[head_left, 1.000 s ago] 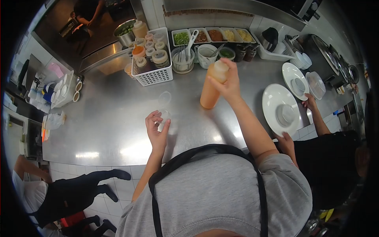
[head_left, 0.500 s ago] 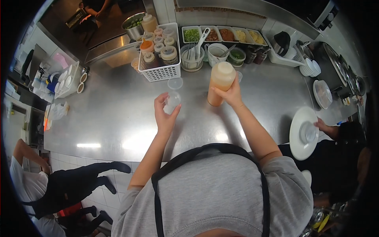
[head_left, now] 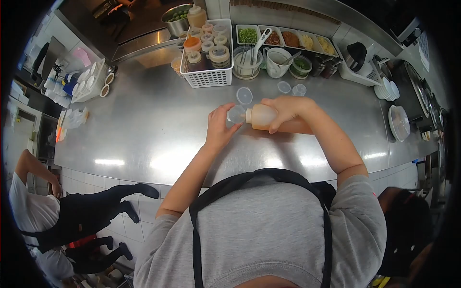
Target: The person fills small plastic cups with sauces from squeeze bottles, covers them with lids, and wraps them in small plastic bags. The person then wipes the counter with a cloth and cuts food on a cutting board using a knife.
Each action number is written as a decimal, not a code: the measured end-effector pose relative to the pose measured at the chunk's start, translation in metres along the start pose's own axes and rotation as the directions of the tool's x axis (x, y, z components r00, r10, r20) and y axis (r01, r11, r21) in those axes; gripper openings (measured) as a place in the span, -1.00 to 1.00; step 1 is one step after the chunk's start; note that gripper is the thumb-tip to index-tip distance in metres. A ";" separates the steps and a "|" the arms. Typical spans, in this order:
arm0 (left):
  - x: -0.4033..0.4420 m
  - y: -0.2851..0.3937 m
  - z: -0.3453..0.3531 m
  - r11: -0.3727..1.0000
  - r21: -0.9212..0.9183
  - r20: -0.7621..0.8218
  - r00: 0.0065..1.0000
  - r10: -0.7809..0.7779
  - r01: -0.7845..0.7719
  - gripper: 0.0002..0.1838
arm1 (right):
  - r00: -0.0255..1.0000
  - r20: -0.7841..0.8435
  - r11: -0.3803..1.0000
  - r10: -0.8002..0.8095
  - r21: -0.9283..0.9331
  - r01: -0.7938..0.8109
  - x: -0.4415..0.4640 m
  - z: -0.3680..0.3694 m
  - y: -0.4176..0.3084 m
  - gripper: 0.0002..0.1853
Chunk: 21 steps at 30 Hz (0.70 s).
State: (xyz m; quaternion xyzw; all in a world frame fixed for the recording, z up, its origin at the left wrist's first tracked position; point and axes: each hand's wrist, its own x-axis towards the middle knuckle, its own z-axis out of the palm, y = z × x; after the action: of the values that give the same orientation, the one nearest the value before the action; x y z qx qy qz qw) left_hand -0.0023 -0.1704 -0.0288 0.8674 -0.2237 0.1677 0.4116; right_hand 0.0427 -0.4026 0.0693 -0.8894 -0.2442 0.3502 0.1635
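Note:
My right hand (head_left: 287, 115) is wrapped round a squeeze bottle (head_left: 264, 117) of orange-tan sauce. The bottle lies on its side in the air, its capped end pointing left. That end meets the mouth of a small clear plastic cup (head_left: 236, 114), which my left hand (head_left: 222, 126) grips between thumb and fingers. Some sauce colour shows at the cup's opening; how much is inside I cannot tell. On the steel counter just beyond the cup lies a round clear lid (head_left: 244, 95). Another lid (head_left: 284, 87) and a small clear cup (head_left: 299, 90) sit farther right.
A white basket (head_left: 210, 77) of sauce bottles stands at the back of the steel counter (head_left: 144, 125). Beside it are a tub with a whisk (head_left: 248, 62), a white jug (head_left: 277, 65) and trays of toppings (head_left: 288, 38). People stand at the lower left and lower right.
The bottle has gone from upright to sideways, its top now at the cup. My left hand has moved the cup right. The person at right has shifted, and their plate is out of view.

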 end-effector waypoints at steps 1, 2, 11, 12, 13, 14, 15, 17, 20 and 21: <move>-0.002 -0.001 0.002 1.000 0.003 0.024 1.000 0.010 -0.010 -0.32 | 0.999 0.022 0.996 0.024 -0.084 -0.022 0.002 -0.001 -0.002 -0.10; -0.004 -0.003 0.005 1.000 0.002 0.024 1.000 0.007 -0.007 -0.32 | 0.999 0.025 0.996 0.024 -0.084 -0.022 0.003 -0.002 -0.004 -0.10; -0.009 -0.006 0.011 0.995 -0.064 0.035 0.997 -0.072 0.074 -0.28 | 0.987 0.078 0.953 0.142 -0.282 -0.115 0.009 -0.019 -0.022 -0.07; -0.009 -0.007 0.012 0.993 -0.081 0.028 0.996 -0.087 0.089 -0.27 | 0.988 0.069 0.950 0.141 -0.290 -0.115 0.008 -0.021 -0.023 -0.08; -0.008 -0.008 0.012 0.990 -0.098 0.022 0.995 -0.101 0.103 -0.27 | 0.988 0.060 0.947 0.139 -0.299 -0.115 0.008 -0.023 -0.025 -0.09; -0.008 -0.009 0.013 0.990 -0.098 0.021 0.994 -0.103 0.105 -0.27 | 0.989 0.062 0.947 0.138 -0.300 -0.113 0.007 -0.024 -0.026 -0.09; -0.007 -0.010 0.013 0.988 -0.117 0.017 0.994 -0.104 0.105 -0.26 | 0.988 0.059 0.947 0.141 -0.298 -0.118 0.006 -0.026 -0.026 -0.09; -0.005 -0.011 0.014 0.985 -0.136 0.012 0.994 -0.107 0.107 -0.26 | 0.988 0.057 0.947 0.144 -0.298 -0.121 0.005 -0.028 -0.027 -0.10; -0.003 -0.010 0.014 0.982 -0.143 0.008 0.992 -0.125 0.125 -0.26 | 0.986 0.029 0.943 0.164 -0.297 -0.148 0.002 -0.029 -0.027 -0.12; -0.003 -0.010 0.013 0.980 -0.149 0.005 0.992 -0.130 0.129 -0.26 | 0.987 0.013 0.946 0.158 -0.289 -0.148 0.001 -0.029 -0.027 -0.13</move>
State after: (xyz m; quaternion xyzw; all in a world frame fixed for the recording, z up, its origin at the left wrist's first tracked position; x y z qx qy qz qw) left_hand 0.0024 -0.1744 -0.0446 0.8465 -0.1779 0.1253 0.4859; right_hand 0.0551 -0.3834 0.1011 -0.9135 -0.2255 0.3385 0.0007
